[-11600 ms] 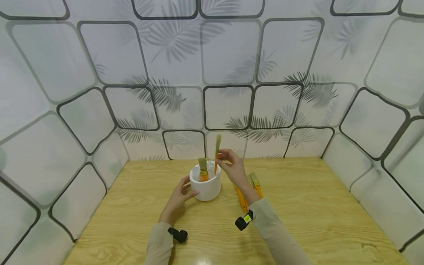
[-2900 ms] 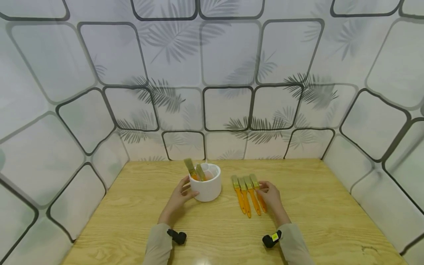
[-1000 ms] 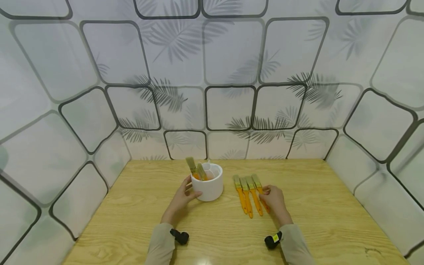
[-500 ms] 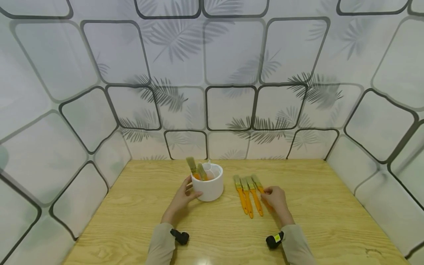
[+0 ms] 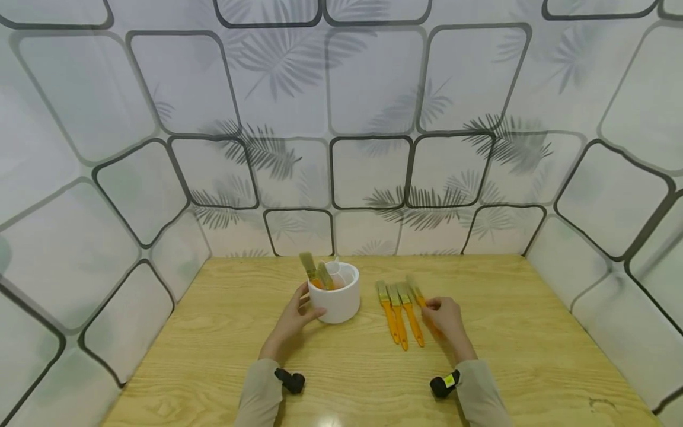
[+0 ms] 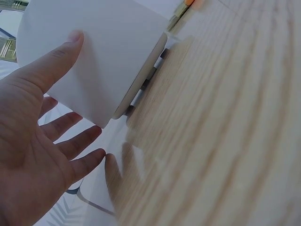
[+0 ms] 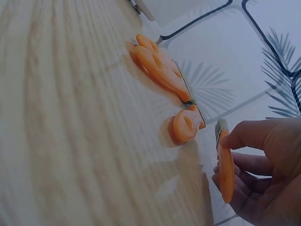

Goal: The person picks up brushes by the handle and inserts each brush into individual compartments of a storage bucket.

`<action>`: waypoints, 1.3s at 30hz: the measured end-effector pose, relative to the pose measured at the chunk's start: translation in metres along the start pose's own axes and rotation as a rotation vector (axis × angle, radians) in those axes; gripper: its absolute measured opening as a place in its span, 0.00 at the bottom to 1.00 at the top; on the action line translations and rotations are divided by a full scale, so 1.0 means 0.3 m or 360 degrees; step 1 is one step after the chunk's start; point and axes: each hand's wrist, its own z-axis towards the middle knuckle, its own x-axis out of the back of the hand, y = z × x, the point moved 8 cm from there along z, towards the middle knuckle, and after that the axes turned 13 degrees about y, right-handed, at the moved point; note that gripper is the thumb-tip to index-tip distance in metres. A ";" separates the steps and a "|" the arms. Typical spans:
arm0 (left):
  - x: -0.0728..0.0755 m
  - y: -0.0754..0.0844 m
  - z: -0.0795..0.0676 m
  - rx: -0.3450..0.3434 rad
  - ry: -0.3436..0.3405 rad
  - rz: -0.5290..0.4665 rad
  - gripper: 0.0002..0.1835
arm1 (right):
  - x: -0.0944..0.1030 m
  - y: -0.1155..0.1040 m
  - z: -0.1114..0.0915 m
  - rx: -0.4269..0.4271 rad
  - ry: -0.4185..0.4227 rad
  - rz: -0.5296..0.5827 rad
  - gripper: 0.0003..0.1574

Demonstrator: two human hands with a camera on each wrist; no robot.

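Observation:
My left hand [image 5: 290,317] holds the white round pot [image 5: 341,308] from its left side. In the left wrist view its thumb lies on the pot's wall and some fingertips touch near the lower edge. Two paintbrushes [image 5: 309,268] stand bristles-up inside the pot, leaning left. My right hand [image 5: 445,317] pinches the orange handle of another flat paintbrush [image 7: 227,169] between thumb and fingers, its bristles pointing away from me. Close to its left, three paintbrushes [image 5: 404,320] with orange handles lie side by side, bristles toward the wall.
Under the pot, small dark feet show in the left wrist view. White dividers [image 5: 338,276] are inside it. The wood-grain table [image 5: 352,379] ends at a patterned wall covering [image 5: 368,172] behind and at both sides.
Earlier my right hand lowered a brush into the pot, then went to the rightmost brush in the row. Lately it has shifted slightly right, drawing that brush from its neighbours. My left hand stays put.

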 end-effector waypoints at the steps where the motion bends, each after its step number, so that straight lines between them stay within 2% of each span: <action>1: 0.000 0.001 0.000 0.0000 0.0002 0.0001 0.44 | 0.001 -0.001 0.003 -0.0001 0.0009 0.0007 0.15; 12: 0.007 0.002 0.010 -0.0026 0.0047 -0.0013 0.44 | 0.016 -0.029 0.013 -0.0038 0.0064 0.0086 0.16; 20: 0.010 -0.009 0.017 -0.0098 0.0104 -0.0010 0.42 | 0.014 -0.053 0.014 0.0018 0.0082 0.0116 0.15; 28: 0.024 -0.004 0.011 -0.0014 0.0097 -0.0011 0.43 | -0.002 -0.076 0.006 0.0036 0.0080 0.0157 0.14; 39: 0.029 0.002 0.007 -0.0027 0.0082 -0.0005 0.40 | -0.028 -0.124 -0.020 0.0070 0.0089 0.0214 0.13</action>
